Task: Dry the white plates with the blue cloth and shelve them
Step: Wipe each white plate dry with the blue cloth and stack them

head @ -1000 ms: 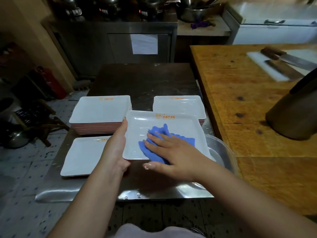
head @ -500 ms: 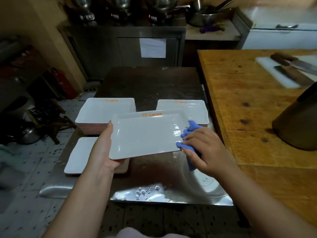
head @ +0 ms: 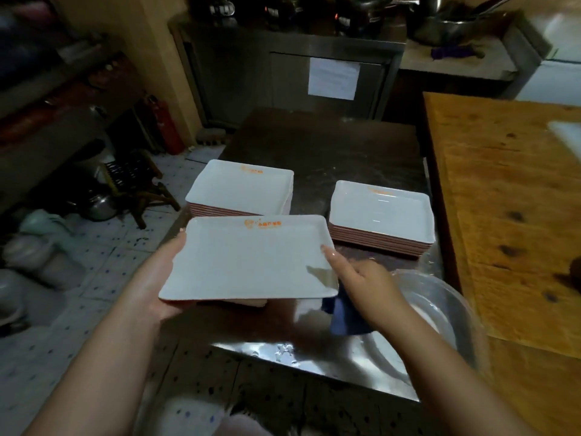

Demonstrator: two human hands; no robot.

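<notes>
While the left hand [head: 157,287] grasps the white plate [head: 248,259] from below, holding it level over the bench [head: 330,146], the right hand [head: 367,284] pinches its right edge with the blue cloth [head: 345,316] bunched underneath, likely to wipe the underside.

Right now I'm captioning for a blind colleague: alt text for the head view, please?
Two hands lift a white plate over a steel table; the left hand grips its edge, the right hand holds a blue cloth beneath. Two plate stacks sit behind.
</notes>
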